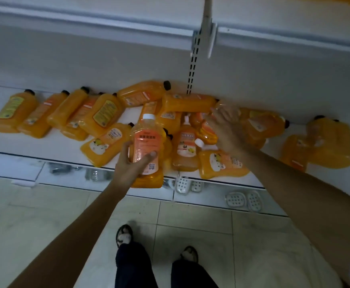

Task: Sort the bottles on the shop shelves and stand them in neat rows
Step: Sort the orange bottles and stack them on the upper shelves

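far left of the left hand: a row of black-capped orange bottles (pixel 14 111) lies flat on the white shelf (pixel 45 148), side by side, caps toward the back wall. just left of the left hand, one more lying bottle (pixel 105 145), label up, near the shelf's front edge.

left hand (pixel 128 166): fingers and thumb curled round a white-capped bottle (pixel 146 146). it is held upright in front of the shelf, its base overlapping the front edge in view. an orange label with a qr code faces the camera.

beyond the left hand, at the back: a top bottle (pixel 143 93) rests on others, black cap pointing right. between the two hands, bottles lie across each other in a pile. a paler bottle with a white spout (pixel 185 148) stands or leans there, cannot tell which. just below the right hand, a flat bottle (pixel 222 165) lies at the shelf's front edge.

right hand (pixel 226 127): fingers straight and spread, palm down over the pile, blurred. it grasps nothing. cannot tell if it touches the bottles under it.

right of the right hand: blurred lying bottles (pixel 261 126), then two large bottles (pixel 332 142) further along, apart from the pile.

below both hands: a lower shelf with white soap dishes (pixel 235 200), a tiled floor (pixel 45 215), and sandalled feet (pixel 124 235).
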### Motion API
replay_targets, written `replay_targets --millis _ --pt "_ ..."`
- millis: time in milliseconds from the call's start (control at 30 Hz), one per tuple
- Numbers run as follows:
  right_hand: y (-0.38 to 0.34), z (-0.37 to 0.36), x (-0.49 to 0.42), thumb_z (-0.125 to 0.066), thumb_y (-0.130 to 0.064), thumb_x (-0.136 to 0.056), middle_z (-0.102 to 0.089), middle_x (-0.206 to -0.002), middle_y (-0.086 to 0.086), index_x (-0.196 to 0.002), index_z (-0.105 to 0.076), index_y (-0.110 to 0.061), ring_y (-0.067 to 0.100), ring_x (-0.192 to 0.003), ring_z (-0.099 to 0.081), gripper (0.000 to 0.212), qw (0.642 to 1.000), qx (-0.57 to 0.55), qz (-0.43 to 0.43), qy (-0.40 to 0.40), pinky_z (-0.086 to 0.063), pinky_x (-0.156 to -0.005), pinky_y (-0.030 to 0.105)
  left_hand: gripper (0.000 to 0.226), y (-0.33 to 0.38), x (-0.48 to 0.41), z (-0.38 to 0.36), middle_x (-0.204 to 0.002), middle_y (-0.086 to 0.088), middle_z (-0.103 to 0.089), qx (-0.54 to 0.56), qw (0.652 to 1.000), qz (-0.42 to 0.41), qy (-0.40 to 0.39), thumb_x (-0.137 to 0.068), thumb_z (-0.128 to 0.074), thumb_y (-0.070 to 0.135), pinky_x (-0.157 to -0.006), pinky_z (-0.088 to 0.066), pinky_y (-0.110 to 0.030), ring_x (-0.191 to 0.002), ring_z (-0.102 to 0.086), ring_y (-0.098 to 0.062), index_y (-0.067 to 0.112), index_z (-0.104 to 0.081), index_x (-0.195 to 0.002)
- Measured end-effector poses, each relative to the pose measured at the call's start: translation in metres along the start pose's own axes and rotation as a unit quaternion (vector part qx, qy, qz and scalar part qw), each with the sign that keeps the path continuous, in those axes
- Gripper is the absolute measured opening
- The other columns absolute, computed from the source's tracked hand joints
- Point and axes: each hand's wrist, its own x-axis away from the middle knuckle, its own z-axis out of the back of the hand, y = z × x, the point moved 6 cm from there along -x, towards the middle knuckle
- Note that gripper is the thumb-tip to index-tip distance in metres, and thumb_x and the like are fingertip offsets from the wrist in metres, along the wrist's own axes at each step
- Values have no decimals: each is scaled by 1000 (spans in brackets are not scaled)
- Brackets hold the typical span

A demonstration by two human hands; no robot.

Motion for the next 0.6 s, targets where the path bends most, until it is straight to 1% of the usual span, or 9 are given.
replay_targets --millis 67,133,167,233,300,367,467,533,600 --pt "1 -20 -12 -64 -55 -80 -4 -159 9 -151 -8 -23 31 -146 -4 97 997 60 12 -50 -6 -115 59 80 -2 4 -3 -110 4 -55 2 1000 -6 8 -56 -81 48 -73 -50 -26 -92 -58 -12 42 -35 -122" --pt "2 -40 -18 -61 -56 -82 4 -160 7 -150 5 -23 31 -146 3 100 993 94 8 -73 -3 -112 61 68 -4 7 -4 -112 3 -53 -5 1000 -10 15 -71 -77 34 -66 -46 -19 -91 -56 -11 38 -35 -124" --pt "3 -46 -19 -63 -56 -81 3 -160 7 -150 6 -22 31 -146 3 103 993 99 3 -67 -4 -112 61 69 -4 7 -4 -113 3 -53 -9 1000 -13 18 -72 -76 32 -65 -45 -19 -90 -56 -10 36 -35 -127" --pt "5 -48 -18 -69 -51 -78 -4 -159 6 -150 1 -23 31 -146 -3 104 995 100 4 -30 -9 -111 62 82 -4 7 -4 -111 5 -55 -22 999 -18 18 -59 -81 45 -67 -47 -21 -91 -57 -8 38 -35 -127" --pt "8 -43 -15 -75 -32 -77 -11 -159 6 -151 -8 -22 30 -146 -9 100 997 73 12 10 -11 -112 60 92 -2 7 -4 -110 6 -56 -36 999 -17 22 -44 -73 60 -73 -50 -26 -94 -59 -11 40 -35 -126" --pt "10 -30 -15 -72 -16 -78 -18 -157 9 -150 -17 -18 30 -145 -13 91 999 2 5 42 -15 -114 56 95 0 9 -4 -107 7 -57 -32 999 -20 28 -41 -69 64 -75 -50 -27 -94 -59 -10 39 -35 -127" --pt "5 3 -16 -73 -13 -77 -39 -145 15 -141 -33 -11 32 -136 -33 76 980 -172 -24 99 -31 -109 45 86 8 18 -3 -106 8 -57 -16 998 -28 49 -51 -74 59 -69 -47 -19 -90 -58 -6 37 -37 -126" --pt "-4 28 -9 -76 -16 -76 -49 -135 14 -137 -37 -11 31 -125 -45 72 943 -306 -49 123 -40 -96 37 78 16 26 -1 -109 4 -56 -14 997 -32 67 -67 -77 48 -64 -43 -15 -90 -58 -11 33 -36 -131" --pt "-20 50 5 -78 -19 -74 -54 -128 9 -135 -40 -13 24 -115 -52 72 919 -374 -49 120 -40 -84 28 79 24 35 2 -111 1 -57 -6 996 -41 81 -68 -76 47 -66 -45 -17 -94 -59 -16 31 -35 -134"
